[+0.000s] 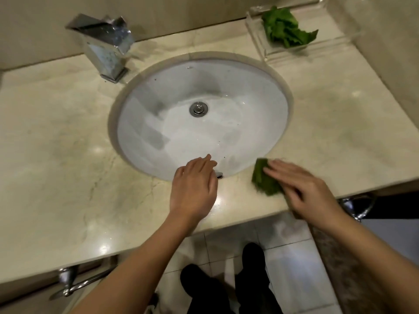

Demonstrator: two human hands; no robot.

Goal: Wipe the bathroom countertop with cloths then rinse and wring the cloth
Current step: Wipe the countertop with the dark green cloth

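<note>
- The right hand [301,189] lies palm down on a green cloth [264,180], its fingers [280,169] stretched out flat and pressing on it, curled round nothing; the hand is blurred
- The green cloth has a nubby, fuzzy surface and shows just beyond and left of those fingertips, flat on the desk [56,132] beside the near right rim of the basin [249,91]
- The left hand [193,189] is palm down, its fingers straight, loosely together and holding nothing; the fingertips reach over the basin's near rim, and whether the palm touches the stone I cannot tell
- A small metal piece [219,175] sits at the rim just right of the left fingers, between the two hands
- The desk is polished cream marble, veined and glinting; its front edge runs under both wrists
- The basin is oval, white and glazed, set under the stone, with a wet sheen and a few dark specks; a round chrome drain [198,109] lies beyond the left fingertips
- An angular chrome faucet [106,41] stands well beyond and left of the left fingers
- A second green cloth [285,28] lies crumpled in a clear rectangular tray [260,39], far beyond the right fingers, by the back wall
- A broad run of stone stretches left of the left fingers, and a narrower one runs right of the right fingers to the side wall
</note>
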